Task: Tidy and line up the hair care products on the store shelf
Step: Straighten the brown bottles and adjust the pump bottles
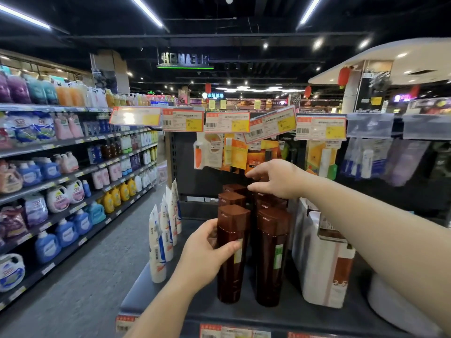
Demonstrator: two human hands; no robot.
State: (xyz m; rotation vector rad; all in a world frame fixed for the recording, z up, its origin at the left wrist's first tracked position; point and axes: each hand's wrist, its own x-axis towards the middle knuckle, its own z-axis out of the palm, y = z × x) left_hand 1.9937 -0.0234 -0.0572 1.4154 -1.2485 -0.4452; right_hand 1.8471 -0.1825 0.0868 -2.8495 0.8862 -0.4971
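Mid-lineup: your left hand (pixel 207 252) grips the front-left brown shampoo bottle (pixel 231 254) on the shelf (pixel 156 289), right hand (pixel 275 179) open-fingered above the rear bottles (pixel 271 200); next, square them.

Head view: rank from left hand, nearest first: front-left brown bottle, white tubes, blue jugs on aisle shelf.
1. Front-left brown bottle: gripped by the left hand.
2. White tubes: just left of the hand, same shelf.
3. Blue jugs: across the aisle, far left.
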